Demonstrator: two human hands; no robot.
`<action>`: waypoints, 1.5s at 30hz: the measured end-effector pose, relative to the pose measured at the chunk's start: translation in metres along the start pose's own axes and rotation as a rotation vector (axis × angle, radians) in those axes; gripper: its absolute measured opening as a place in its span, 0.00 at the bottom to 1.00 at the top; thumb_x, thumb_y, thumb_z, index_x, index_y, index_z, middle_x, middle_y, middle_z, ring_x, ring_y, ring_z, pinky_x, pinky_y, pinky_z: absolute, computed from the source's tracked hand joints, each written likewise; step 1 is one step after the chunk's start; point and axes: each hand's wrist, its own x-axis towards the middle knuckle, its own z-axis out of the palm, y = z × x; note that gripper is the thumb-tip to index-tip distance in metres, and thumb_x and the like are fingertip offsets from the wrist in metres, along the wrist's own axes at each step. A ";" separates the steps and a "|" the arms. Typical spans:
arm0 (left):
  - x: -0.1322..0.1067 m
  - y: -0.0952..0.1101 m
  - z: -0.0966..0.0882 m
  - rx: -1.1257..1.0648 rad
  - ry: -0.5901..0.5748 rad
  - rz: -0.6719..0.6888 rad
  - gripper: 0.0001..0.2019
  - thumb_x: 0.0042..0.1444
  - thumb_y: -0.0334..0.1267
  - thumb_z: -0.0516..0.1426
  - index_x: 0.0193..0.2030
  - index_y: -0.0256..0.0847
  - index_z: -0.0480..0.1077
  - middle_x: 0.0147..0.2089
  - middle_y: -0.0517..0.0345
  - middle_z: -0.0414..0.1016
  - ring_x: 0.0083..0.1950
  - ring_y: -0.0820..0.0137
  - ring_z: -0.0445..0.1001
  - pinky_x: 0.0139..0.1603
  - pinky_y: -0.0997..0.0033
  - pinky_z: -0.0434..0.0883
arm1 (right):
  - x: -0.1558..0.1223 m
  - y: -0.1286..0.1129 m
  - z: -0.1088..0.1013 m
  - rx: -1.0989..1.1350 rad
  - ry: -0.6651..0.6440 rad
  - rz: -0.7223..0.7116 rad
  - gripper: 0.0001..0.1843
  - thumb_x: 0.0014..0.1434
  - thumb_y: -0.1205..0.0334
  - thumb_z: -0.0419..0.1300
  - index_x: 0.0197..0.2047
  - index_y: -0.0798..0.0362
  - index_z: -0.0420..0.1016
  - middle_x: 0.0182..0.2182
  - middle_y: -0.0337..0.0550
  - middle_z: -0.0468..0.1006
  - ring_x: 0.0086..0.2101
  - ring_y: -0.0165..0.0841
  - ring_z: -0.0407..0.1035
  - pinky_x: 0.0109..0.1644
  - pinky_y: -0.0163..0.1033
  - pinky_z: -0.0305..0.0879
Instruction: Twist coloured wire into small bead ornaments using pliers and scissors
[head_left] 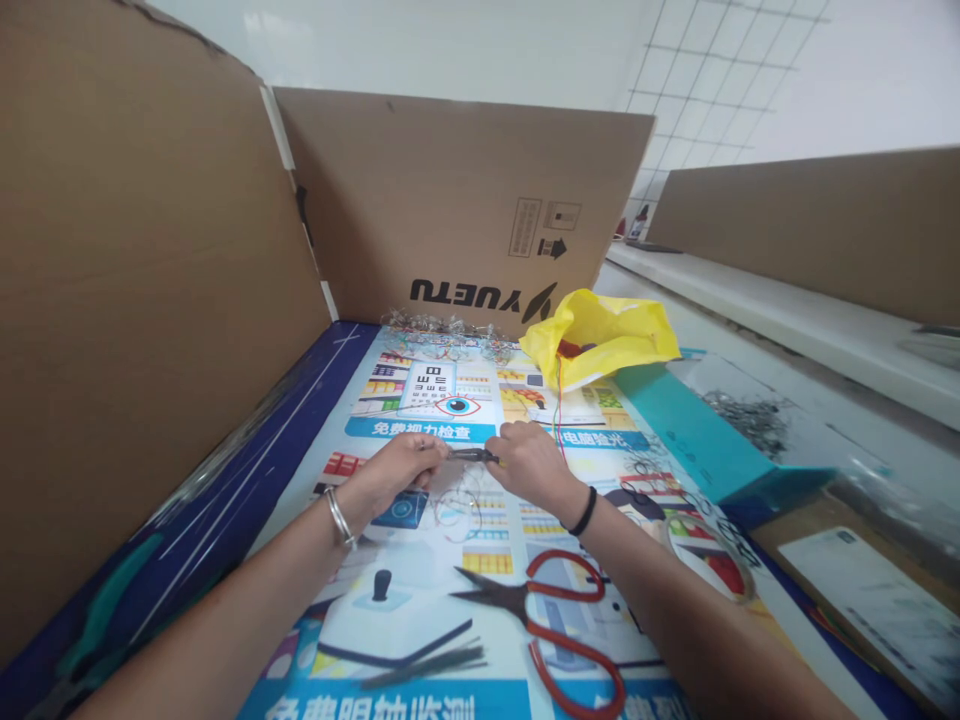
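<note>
My left hand (401,465) and my right hand (529,462) meet over a printed poster (420,600) that covers the table. Both are closed in a pinch on the two ends of a thin dark piece (472,455) held level between them. Thin wire loops (457,505) hang or lie just below the hands. A silver bangle sits on my left wrist and a black band on my right wrist. Red-handled scissors (555,625) lie shut on the poster just under my right forearm.
Cardboard walls (150,300) stand at the left and back. A pile of wire pieces (442,335) lies by the back wall, beside a yellow bag (607,335). A teal box (690,430) sits at right; green-handled pliers (97,620) at left; dark wires (427,665) in front.
</note>
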 end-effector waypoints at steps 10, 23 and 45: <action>0.000 0.000 0.001 0.003 0.010 0.025 0.11 0.50 0.42 0.56 0.23 0.38 0.64 0.19 0.65 0.61 0.18 0.79 0.57 0.22 0.76 0.56 | 0.000 -0.002 -0.003 0.024 -0.040 0.045 0.11 0.57 0.57 0.54 0.34 0.52 0.75 0.29 0.44 0.73 0.33 0.34 0.66 0.34 0.37 0.51; -0.002 0.003 -0.008 -0.027 -0.110 -0.051 0.11 0.47 0.42 0.59 0.22 0.38 0.65 0.17 0.65 0.62 0.18 0.79 0.58 0.20 0.78 0.53 | -0.001 0.001 0.007 0.056 0.016 -0.022 0.11 0.57 0.56 0.55 0.34 0.52 0.75 0.30 0.44 0.72 0.35 0.34 0.64 0.39 0.37 0.51; -0.002 0.003 -0.007 -0.005 -0.077 -0.013 0.09 0.46 0.40 0.57 0.22 0.39 0.63 0.21 0.65 0.61 0.19 0.79 0.57 0.21 0.77 0.54 | 0.000 -0.005 0.002 0.074 -0.079 0.043 0.12 0.59 0.56 0.52 0.34 0.52 0.74 0.31 0.44 0.75 0.33 0.33 0.69 0.32 0.34 0.53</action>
